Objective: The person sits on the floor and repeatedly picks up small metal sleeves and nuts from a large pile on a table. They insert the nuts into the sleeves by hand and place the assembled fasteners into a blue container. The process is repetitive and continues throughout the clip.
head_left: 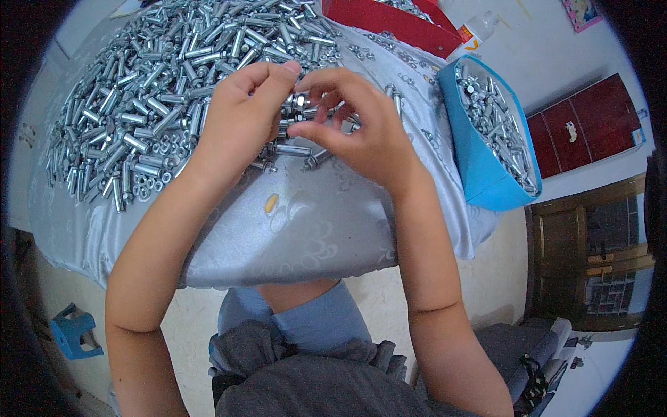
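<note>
My left hand (240, 115) is closed, thumb over bent fingers, around expansion bolts (300, 102) whose nut ends stick out toward the right. Most of their length is hidden behind that hand. Close to those nuts, my right hand (372, 128) is open, its fingers curved and the thumb apart from them. Loose expansion bolts (292, 150) lie on the cloth just below both hands. A large heap of silver expansion bolts (156, 104) spreads over the left and far side of the table, with loose nuts (147, 184) at its near edge.
A blue fabric bin (486, 170) full of bolts stands at the table's right. Behind are a red box (389, 26) with metal parts and a white bottle (476, 33). A small yellow piece (271, 203) lies on the silvery tablecloth (299, 243). A blue stool (76, 332) is on the floor.
</note>
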Demonstrator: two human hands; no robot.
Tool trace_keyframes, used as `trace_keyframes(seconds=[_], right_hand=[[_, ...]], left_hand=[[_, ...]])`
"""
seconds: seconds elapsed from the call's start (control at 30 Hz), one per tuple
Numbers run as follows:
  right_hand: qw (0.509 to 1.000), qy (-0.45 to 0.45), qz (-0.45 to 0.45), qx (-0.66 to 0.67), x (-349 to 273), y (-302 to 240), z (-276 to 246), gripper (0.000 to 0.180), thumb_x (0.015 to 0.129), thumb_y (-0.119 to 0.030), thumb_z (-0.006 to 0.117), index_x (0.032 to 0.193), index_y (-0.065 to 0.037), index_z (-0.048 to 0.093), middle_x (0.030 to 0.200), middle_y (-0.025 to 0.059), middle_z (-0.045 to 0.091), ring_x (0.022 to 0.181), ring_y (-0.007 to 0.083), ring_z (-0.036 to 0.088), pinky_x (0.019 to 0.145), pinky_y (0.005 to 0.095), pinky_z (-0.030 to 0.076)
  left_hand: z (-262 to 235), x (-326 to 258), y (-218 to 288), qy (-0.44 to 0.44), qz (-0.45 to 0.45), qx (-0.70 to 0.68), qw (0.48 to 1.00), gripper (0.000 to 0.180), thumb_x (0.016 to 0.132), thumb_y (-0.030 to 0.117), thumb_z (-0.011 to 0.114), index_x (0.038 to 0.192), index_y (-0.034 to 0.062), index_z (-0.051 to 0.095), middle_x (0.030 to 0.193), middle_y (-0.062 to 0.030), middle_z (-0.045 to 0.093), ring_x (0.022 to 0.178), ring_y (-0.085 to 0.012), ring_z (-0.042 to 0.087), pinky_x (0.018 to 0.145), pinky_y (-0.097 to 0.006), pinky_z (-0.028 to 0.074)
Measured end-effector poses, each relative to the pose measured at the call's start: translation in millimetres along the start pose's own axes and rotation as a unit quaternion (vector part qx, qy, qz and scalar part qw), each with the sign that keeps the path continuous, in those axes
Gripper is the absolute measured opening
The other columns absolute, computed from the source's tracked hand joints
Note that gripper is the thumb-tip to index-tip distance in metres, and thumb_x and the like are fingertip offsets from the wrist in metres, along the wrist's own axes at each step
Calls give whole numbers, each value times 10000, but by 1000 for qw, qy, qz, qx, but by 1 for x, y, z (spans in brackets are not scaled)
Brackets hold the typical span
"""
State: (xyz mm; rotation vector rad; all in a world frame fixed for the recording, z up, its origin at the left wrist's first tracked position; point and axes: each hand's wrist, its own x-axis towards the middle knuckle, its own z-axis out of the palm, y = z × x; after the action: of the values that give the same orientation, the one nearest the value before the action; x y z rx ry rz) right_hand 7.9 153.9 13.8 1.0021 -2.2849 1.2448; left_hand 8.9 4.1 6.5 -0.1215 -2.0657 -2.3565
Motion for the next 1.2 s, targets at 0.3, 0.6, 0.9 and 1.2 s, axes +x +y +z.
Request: trace_keyframes(seconds=[0.3, 0.6, 0.9, 1.2], right_hand=[[989, -85, 92, -74, -4, -3, -9, 255, 728, -275, 639, 802, -55, 532, 620, 85, 532, 550, 233, 529, 505, 321, 415], [997, -54, 40, -36, -3, -1, 5, 256, 820, -284, 532, 777, -33, 516, 642, 157, 532, 601, 321, 545, 533, 374, 416], [875, -125, 296, 363, -2, -15, 2, 478, 879, -449, 385, 657, -40, 494, 533, 13, 458, 440, 88, 437, 420, 223, 346], [824, 235, 245, 453, 4, 10, -29, 329, 906, -347, 373, 746, -80, 479, 509, -34, 315, 458, 87, 329, 406, 211, 244]], left_hand=[[1, 1, -7, 12, 25, 55, 998, 261, 823, 295, 549, 712, 60, 570, 494, 69, 397, 428, -11, 328, 388, -184, 223], [-1, 0, -6, -7, 105, 91, 990, 229, 835, 227, 528, 718, 30, 530, 563, 54, 410, 536, -16, 335, 465, -190, 271], [3, -9, -3, 6, 269, 82, 960, 130, 837, 152, 525, 789, 31, 515, 613, 39, 450, 560, -10, 355, 482, -177, 289], [-7, -11, 3, -442, -73, 41, 893, 138, 834, 129, 540, 902, 14, 504, 731, -33, 530, 637, -99, 528, 572, -229, 432]])
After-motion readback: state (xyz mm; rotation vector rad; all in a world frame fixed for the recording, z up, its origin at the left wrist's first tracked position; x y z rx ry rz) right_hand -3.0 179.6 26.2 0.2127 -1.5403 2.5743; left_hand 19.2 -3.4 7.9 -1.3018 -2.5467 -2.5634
